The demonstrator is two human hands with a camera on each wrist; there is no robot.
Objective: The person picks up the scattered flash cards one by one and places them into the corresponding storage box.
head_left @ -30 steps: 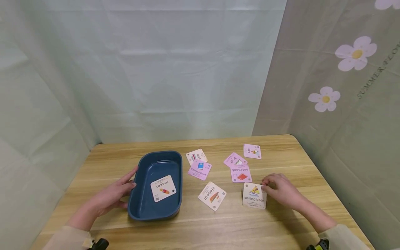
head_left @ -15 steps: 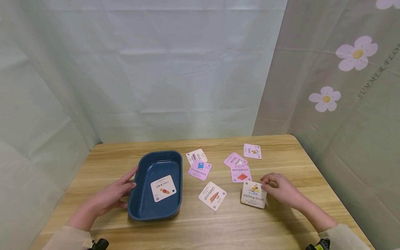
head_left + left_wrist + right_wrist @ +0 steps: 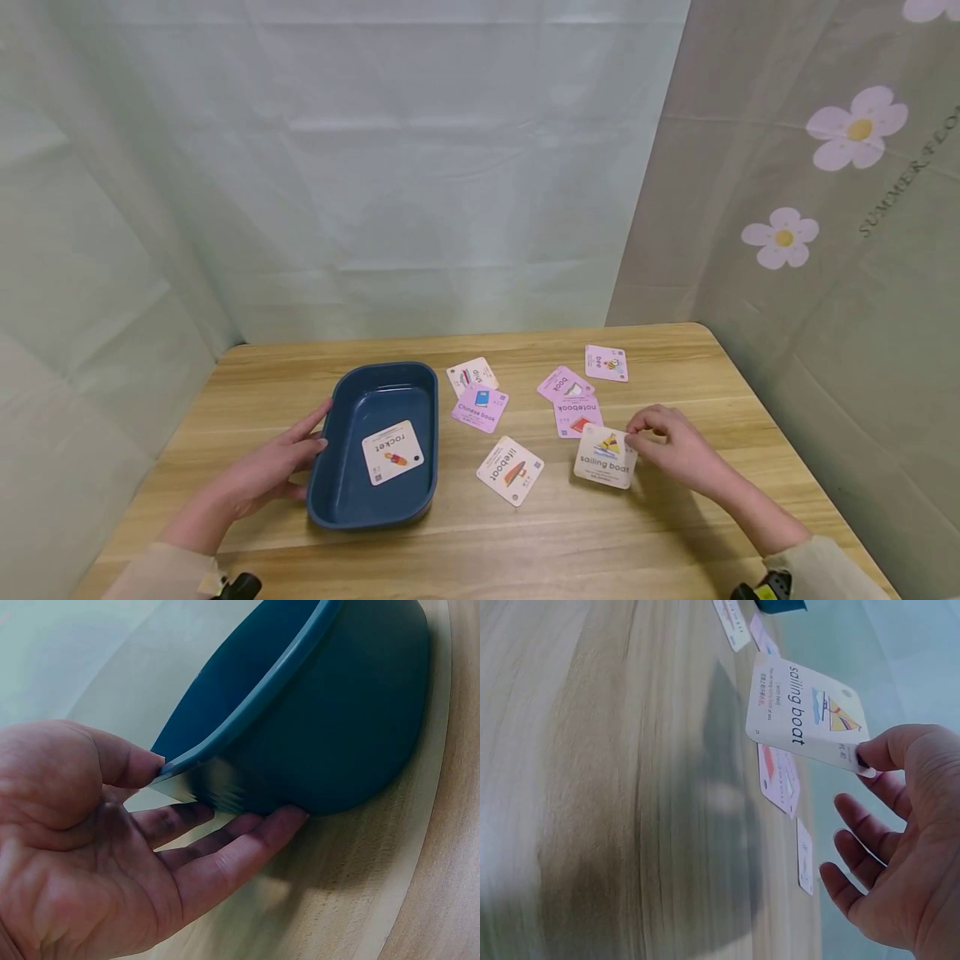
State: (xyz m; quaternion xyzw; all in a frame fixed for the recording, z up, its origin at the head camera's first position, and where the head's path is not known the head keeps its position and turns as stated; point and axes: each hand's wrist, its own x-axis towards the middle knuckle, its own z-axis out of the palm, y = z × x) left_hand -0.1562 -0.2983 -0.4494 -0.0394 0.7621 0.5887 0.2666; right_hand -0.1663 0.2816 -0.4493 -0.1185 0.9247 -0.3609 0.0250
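Note:
My right hand [image 3: 678,450] pinches a corner of the white "sailing boat" card [image 3: 603,458] between thumb and index finger. In the right wrist view the card [image 3: 799,705] is tilted above the table, the other fingers loosely bent away from it. My left hand [image 3: 266,471] rests against the near-left side of a dark blue plastic basin [image 3: 433,442]. The left wrist view shows its fingers [image 3: 240,859] extended along the basin's outer wall [image 3: 337,720], the thumb touching near the rim. A "rocket" card [image 3: 392,452] lies inside the basin.
Between basin and right hand lie a "lifeboat" card [image 3: 510,471], a "Chinese book" card [image 3: 480,407] overlapping a "ship" card [image 3: 471,373], and "book" [image 3: 564,383] and "notebook" [image 3: 577,414] cards. Farther back is a "bee" card [image 3: 606,363]. Curtains [image 3: 420,167] surround the wooden table [image 3: 480,558].
The right hand has lifted the "sailing boat" card off the table and moved it slightly up and left, now partly over the "notebook" card in view. The left hand and basin have stayed put.

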